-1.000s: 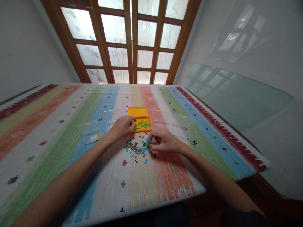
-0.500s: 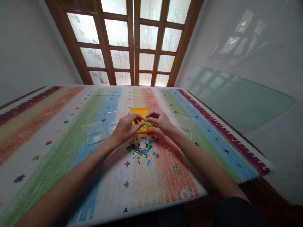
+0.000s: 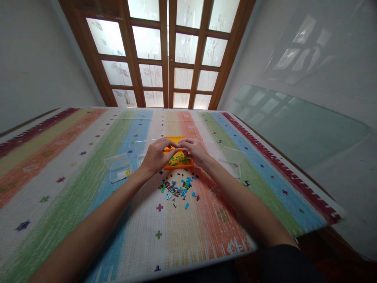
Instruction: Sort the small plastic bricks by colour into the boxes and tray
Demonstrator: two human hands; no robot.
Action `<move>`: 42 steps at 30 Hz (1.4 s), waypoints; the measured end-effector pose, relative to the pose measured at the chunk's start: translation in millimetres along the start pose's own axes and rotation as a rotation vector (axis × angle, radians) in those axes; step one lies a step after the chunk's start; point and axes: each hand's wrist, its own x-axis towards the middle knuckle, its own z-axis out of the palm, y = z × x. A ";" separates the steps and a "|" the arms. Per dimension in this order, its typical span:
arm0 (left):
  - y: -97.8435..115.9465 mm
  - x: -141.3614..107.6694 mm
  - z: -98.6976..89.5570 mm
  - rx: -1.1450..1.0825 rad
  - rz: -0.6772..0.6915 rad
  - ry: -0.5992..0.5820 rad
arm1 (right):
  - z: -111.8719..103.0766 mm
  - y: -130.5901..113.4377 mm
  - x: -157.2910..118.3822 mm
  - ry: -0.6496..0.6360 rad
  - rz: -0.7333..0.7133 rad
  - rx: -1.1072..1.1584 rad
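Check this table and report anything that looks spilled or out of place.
A loose jumble of blue, brown and green pieces lies on the tablecloth, in front of the orange box. It looks spilled because it is outside any container, though possibly tipped out deliberately.

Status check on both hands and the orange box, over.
Left hand and right hand close together at open orange box, grip unclear. Green pieces inside; hands hide part of box. Loose pieces on tablecloth, near side.

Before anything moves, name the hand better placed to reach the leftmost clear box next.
Likely the left hand: it is nearer, between the clear box and the right hand.
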 end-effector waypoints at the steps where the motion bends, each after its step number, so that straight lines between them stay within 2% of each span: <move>1: -1.3 2.2 0.0 0.006 -0.015 0.005 | 0.9 -0.4 1.5 0.002 -0.002 0.005; 7: -8.9 14.8 -4.7 0.042 -0.100 -0.007 | 5.6 -3.3 15.5 -0.013 -0.008 0.036; 12: -15.2 16.8 -7.6 -0.009 -0.154 -0.030 | 6.4 -1.4 24.5 -0.012 0.008 -0.059; 16: -20.0 16.1 -7.9 -0.038 -0.218 -0.093 | 5.3 4.5 25.5 -0.028 0.002 -0.114; 21: -22.8 16.3 -8.0 -0.022 -0.233 -0.162 | 0.9 8.2 27.1 -0.074 -0.048 -0.195; 24: -24.7 15.1 -6.6 0.066 -0.240 -0.204 | -3.2 6.2 29.3 -0.112 -0.129 -0.425; 30: -31.6 9.6 2.5 0.199 -0.249 -0.298 | -3.4 5.2 25.8 -0.166 -0.246 -1.246; 32: -33.0 6.9 6.5 0.246 -0.263 -0.323 | -0.8 7.4 22.3 -0.195 -0.241 -1.423; 34: -33.0 4.2 9.9 0.290 -0.284 -0.343 | 1.7 10.0 19.4 -0.211 -0.226 -1.499; 42: -25.0 -0.6 14.5 0.406 -0.341 -0.381 | 1.9 9.6 18.2 -0.193 -0.203 -1.554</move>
